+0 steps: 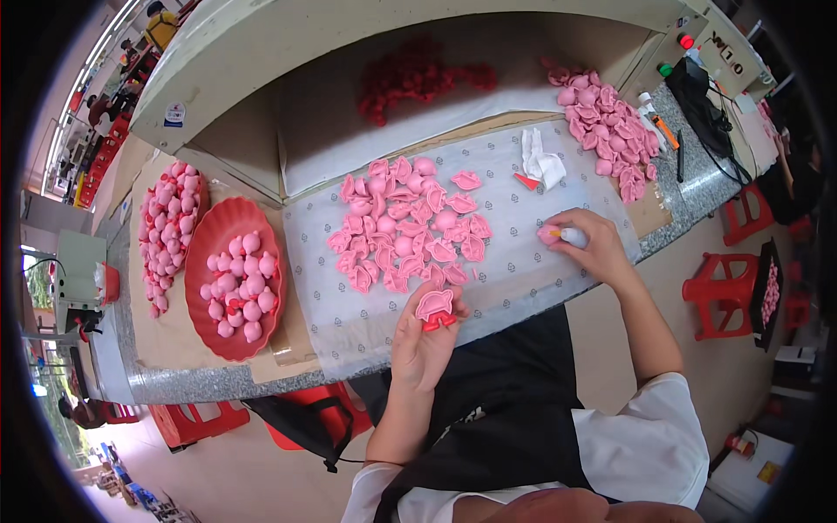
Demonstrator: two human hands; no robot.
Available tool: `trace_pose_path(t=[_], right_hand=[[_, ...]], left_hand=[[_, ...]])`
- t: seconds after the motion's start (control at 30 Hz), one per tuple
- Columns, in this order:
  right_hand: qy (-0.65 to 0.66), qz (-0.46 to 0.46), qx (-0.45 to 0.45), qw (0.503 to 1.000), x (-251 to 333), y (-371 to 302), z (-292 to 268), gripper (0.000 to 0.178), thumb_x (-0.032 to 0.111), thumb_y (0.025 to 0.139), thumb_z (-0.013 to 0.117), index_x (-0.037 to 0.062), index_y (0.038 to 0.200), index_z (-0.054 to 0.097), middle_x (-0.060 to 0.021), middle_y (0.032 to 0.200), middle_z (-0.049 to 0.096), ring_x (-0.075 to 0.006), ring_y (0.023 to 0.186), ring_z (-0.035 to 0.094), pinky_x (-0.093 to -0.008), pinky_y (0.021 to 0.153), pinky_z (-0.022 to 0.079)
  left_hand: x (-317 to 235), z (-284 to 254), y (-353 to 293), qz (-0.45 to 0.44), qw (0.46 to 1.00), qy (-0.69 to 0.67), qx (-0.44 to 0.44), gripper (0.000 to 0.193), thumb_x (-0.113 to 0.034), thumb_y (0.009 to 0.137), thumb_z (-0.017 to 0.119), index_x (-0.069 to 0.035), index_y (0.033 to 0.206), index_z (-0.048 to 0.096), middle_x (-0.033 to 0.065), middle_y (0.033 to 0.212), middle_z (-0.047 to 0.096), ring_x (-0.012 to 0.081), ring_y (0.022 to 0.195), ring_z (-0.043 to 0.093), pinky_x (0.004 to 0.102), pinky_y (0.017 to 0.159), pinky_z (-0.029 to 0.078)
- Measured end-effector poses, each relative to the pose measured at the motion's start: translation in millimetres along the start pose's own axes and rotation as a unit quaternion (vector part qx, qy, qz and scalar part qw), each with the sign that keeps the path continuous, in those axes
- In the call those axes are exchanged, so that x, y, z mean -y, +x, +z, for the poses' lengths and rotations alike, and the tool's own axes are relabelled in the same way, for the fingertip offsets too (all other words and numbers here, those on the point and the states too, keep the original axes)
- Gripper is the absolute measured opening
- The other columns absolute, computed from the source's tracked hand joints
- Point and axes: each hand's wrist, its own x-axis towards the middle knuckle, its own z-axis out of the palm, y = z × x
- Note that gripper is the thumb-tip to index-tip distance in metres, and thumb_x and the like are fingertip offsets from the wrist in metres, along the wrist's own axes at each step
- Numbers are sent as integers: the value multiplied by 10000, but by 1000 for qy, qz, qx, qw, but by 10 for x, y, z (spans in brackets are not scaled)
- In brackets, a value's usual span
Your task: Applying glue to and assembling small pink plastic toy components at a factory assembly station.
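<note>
The left hand (422, 344) held the pink figure (434, 304), red feet (438, 322) toward the wearer, close by the front edge of the counter (200, 386). The right hand (602, 246), nearer the right edge, pinched a pale bottle (574, 236); a pink bit (547, 234) showed at its tip, whether gripped or merely touching could not be told. Good handling seemed to call for a light hold on the figure's rim, its outlined side untouched, a steady left wrist, and the bottle tip kept off the pink pieces (441, 250) on the sheet (353, 340).
</note>
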Motion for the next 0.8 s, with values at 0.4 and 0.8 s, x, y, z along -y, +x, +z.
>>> trace_pose_path(t=[0.4, 0.8], right_hand=[[219, -128, 47, 966, 762, -135, 326, 302, 113, 558, 704, 60, 843, 620, -75, 951, 481, -74, 580, 378, -188, 514, 307], [183, -128, 82, 971, 811, -111, 441, 330, 107, 557, 705, 69, 871, 610, -73, 962, 476, -88, 627, 399, -199, 524, 305]], left_hand=[[67, 162, 1, -102, 994, 42, 29, 407, -172, 819, 457, -23, 1177, 335, 110, 1070, 474, 182, 987, 464, 323, 875, 339], [-8, 110, -3, -109, 987, 90, 75, 412, -95, 796, 485, -43, 1179, 343, 83, 1058, 481, 139, 986, 457, 276, 844, 355]])
